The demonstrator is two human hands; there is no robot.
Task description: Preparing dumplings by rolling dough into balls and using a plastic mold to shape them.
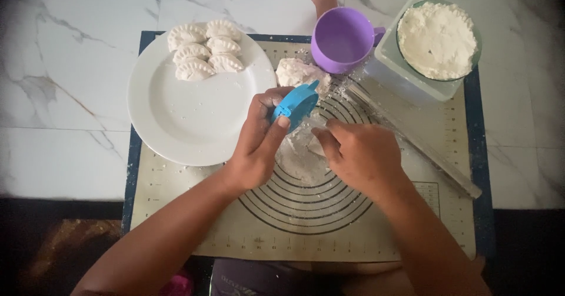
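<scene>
Partly hidden under my hands, floury dough (300,157) blurs; my left hand (256,149) grips a blue plastic dumpling press (296,103), my right hand (359,154) curls, pinching dough.

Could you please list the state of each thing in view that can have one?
Blue mould: closed, held in left hand.
Right hand: on dough.
Plate: five dumplings at its far edge.
Purple cup: upright.
Bowl: full of flour.
Rolling pin: lying on mat.

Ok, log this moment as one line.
left hand: holds blue dumpling press | right hand: on dough | plate: six dumplings | nearby: purple cup, flour bowl
</scene>
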